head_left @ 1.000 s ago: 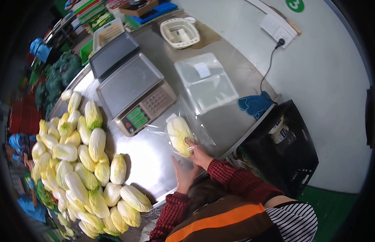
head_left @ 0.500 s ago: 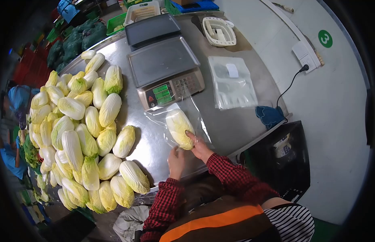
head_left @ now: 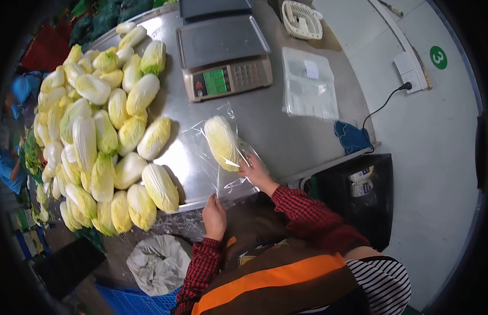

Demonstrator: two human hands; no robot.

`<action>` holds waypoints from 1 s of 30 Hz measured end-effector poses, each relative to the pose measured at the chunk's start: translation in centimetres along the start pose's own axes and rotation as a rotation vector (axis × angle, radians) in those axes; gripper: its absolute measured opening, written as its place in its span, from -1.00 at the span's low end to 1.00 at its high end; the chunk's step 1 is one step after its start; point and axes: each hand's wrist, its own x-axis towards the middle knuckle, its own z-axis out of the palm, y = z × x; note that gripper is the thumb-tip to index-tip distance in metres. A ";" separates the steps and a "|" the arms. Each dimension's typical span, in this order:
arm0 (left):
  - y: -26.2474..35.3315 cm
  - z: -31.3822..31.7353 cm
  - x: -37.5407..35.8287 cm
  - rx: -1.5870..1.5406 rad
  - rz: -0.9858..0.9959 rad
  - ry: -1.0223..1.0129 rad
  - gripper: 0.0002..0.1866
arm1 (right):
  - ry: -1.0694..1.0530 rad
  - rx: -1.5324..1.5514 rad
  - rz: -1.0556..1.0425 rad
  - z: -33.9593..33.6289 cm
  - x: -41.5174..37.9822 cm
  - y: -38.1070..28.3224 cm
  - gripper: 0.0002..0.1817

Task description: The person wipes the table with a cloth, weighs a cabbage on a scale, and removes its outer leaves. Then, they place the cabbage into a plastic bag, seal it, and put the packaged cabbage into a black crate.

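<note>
One napa cabbage (head_left: 221, 140) lies inside a clear plastic bag (head_left: 196, 137) on the metal table, below the scale (head_left: 228, 79). My right hand (head_left: 256, 173) presses at the lower right end of this cabbage, with film around the fingers. At the table's front edge, my left hand (head_left: 214, 218) is closed on the bag's edge, which is pulled taut toward it. A large heap of napa cabbages (head_left: 85, 144) covers the left side of the table. Flat clear bags (head_left: 309, 86) lie stacked to the right of the scale.
A white basket (head_left: 302, 21) stands at the back right. Blue cloth (head_left: 351, 137) lies near the right edge beside a black cable. Below the table are a black bin (head_left: 378, 210) and a grey sack (head_left: 159, 262). A person in blue (head_left: 12, 170) is at far left.
The view has tilted down, so the table and scale appear higher. My left hand has moved away from the cabbage toward the table's edge, stretching the bag. My right hand stays at the cabbage.
</note>
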 end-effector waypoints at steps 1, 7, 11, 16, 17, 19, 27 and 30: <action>0.0 -0.1 -1.2 0.058 -0.008 -0.057 -0.74 | -0.029 -0.207 -0.101 -1.3 -1.4 1.1 -0.32; -2.7 1.5 -5.2 -0.206 -0.188 -0.070 -0.65 | -0.059 -0.726 -0.508 -3.7 -10.2 2.8 -0.75; -6.2 2.3 -4.9 -0.526 -0.340 -0.170 -0.68 | -0.225 -0.965 -0.846 -1.0 -10.6 1.6 -0.85; -6.0 1.2 -4.2 -0.521 -0.308 -0.144 -0.69 | -0.404 -1.094 -0.979 1.9 -8.8 2.9 -0.84; -5.9 1.1 -4.2 -0.565 -0.354 -0.172 -0.69 | -0.453 -1.146 -0.974 2.2 -8.5 3.1 -0.83; -5.9 1.4 -4.3 -0.618 -0.400 -0.169 -0.70 | -0.503 -1.201 -0.969 2.5 -8.0 3.5 -0.83; -6.5 4.7 -5.3 -0.458 -0.204 0.016 -0.66 | -0.606 -1.384 -1.030 -0.6 -9.1 4.7 -0.86; -6.2 3.7 -5.4 -0.581 -0.422 -0.121 -0.65 | -0.558 -1.587 -0.774 -13.7 -13.7 6.5 -0.89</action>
